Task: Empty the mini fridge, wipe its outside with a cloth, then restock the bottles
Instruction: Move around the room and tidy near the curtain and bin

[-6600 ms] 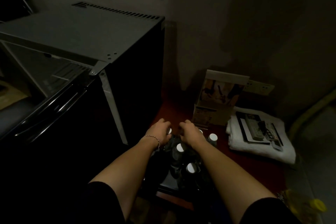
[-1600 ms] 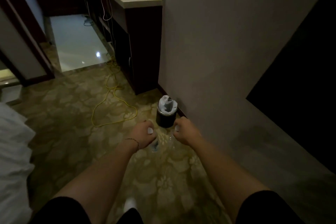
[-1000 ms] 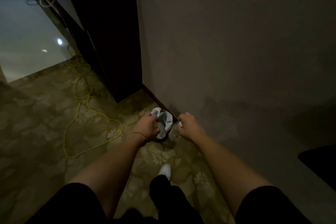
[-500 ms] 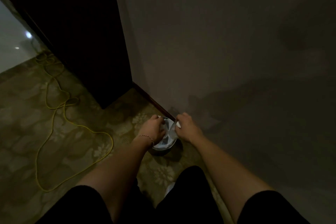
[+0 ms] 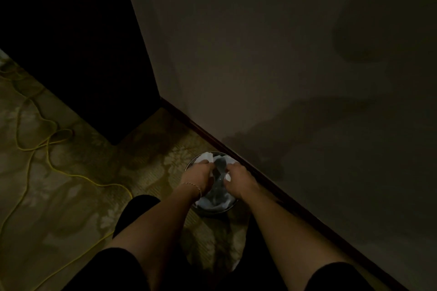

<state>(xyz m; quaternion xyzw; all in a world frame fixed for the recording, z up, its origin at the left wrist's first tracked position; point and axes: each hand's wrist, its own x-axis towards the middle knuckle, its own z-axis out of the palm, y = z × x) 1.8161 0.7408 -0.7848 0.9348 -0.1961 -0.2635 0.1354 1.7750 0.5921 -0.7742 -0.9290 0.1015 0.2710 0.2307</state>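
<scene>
I am bent over a small round waste bin (image 5: 192,165) lined with a white bag (image 5: 207,156), standing on the carpet against the wall. My left hand (image 5: 198,176) and my right hand (image 5: 238,180) are both down at the bin's mouth, fingers curled. My right hand grips a clear bottle by its neck, and the bottle's white cap (image 5: 227,176) shows at the thumb. A small white spot at my left hand's fingers looks like a second bottle's cap (image 5: 211,174). The bottles' bodies are hard to make out in the dim light. The mini fridge is out of view.
A grey wall (image 5: 283,66) with a dark skirting board (image 5: 272,186) runs along the right. A dark cabinet (image 5: 78,59) stands at the upper left. A yellow cable (image 5: 49,153) snakes over the patterned carpet (image 5: 78,196) at the left. My dark-clothed legs fill the bottom.
I have walked from the fridge to the bin with a bottle in each hand. Over the last second I bent lower and both hands dropped into the bin's mouth.
</scene>
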